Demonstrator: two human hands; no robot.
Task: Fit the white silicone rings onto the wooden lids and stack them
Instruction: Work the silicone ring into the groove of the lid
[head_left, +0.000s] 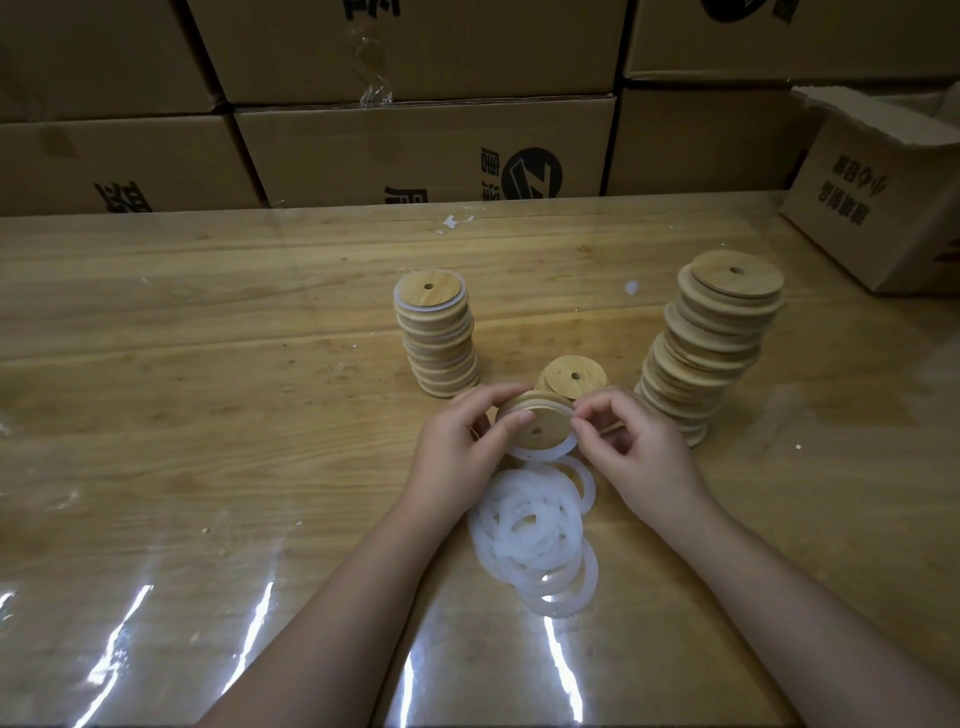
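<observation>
- Both hands, left (460, 441) and right (631, 441), pinched a lid (540, 423) just above the table (208, 364), between the stacks, its ring (540, 453) half-seated.
- Best to rotate the lid, pressing the ring evenly round the rim.

Your single head-worn wide-angle camera is looking forward and steeply down across the glossy, film-covered wooden table (218, 332), sitting close above your two bare forearms, which are entering from the bottom edge. It is facing the wall of stacked brown cardboard cartons (415, 140) along the table's far side, their straight edges bowing toward the frame's corners. No second view is sharing this scene.
</observation>
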